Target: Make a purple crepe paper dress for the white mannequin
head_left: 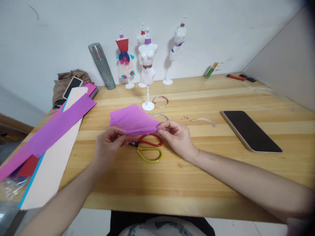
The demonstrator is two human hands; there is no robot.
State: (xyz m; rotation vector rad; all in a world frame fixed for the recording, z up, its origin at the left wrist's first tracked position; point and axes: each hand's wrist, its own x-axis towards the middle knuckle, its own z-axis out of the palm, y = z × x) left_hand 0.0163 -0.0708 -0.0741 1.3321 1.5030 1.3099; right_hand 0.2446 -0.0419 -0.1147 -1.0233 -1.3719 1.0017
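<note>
A folded sheet of purple crepe paper [134, 118] stretches between my two hands, just above the table. My left hand [108, 142] pinches its near left edge between thumb and fingers. At the right corner, my right hand [176, 136] grips it the same way, and the paper narrows toward that hand. Scissors [150, 154] with one red and one yellow handle lie right below the paper; their blades are hidden by my left hand. Behind the paper stands a white mini mannequin [147, 72] with a purple neck band and a brown waist band.
Long crepe paper strips [59, 126] are piled at the left, near a bottle [102, 67]. More mannequins stand along the wall, one in a red top [122, 46]. A tape roll [160, 101] lies mid-table, a large phone [251, 131] to the right, a glue tube [211, 70] behind.
</note>
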